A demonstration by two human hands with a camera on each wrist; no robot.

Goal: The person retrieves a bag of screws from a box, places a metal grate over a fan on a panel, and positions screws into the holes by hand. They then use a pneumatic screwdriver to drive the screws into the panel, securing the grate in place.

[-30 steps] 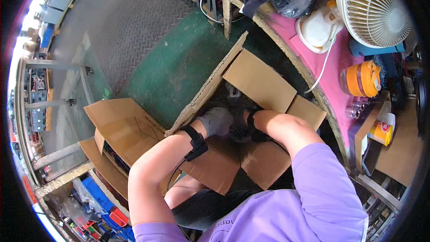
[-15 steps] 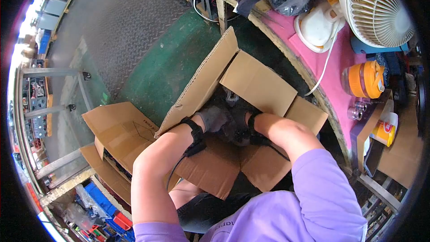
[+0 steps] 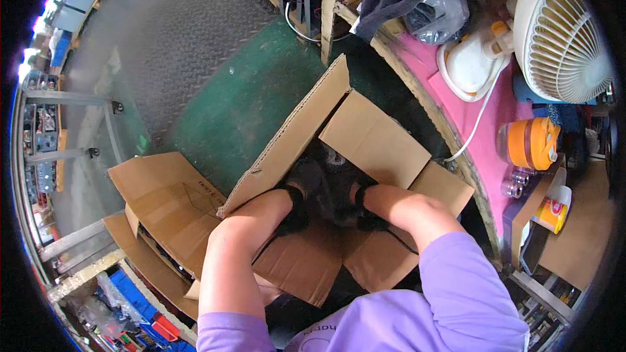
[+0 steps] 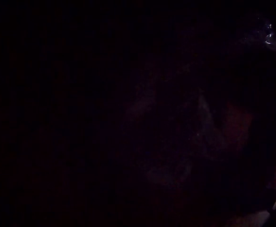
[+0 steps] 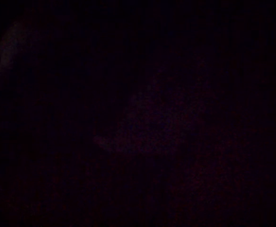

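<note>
An open cardboard box (image 3: 377, 137) stands before me in the head view, its flaps spread outward. Both forearms reach down into it. My left hand (image 3: 305, 177), in a dark glove, is deep in shadow inside the box. Close beside it, my right hand (image 3: 344, 197) is also low in the box, its fingers hidden. Dark contents with a shiny clear-plastic-like patch (image 3: 334, 156) show past the hands. Both wrist views are almost black, with only faint shapes, so I cannot tell what the hands hold.
A second open carton (image 3: 166, 205) stands to the left, above a bin of blue and red parts (image 3: 140, 306). On the right, a pink-topped bench (image 3: 482, 137) carries a white fan (image 3: 567, 39), an orange-lidded cup (image 3: 531, 143) and a plastic bag (image 3: 437, 16). Green flooring (image 3: 228, 111) lies beyond.
Both gloved hands stay inside the box but look darker and deeper in it now. The box's tall left flap leans a little further left than a second ago. The head view has shifted slightly.
</note>
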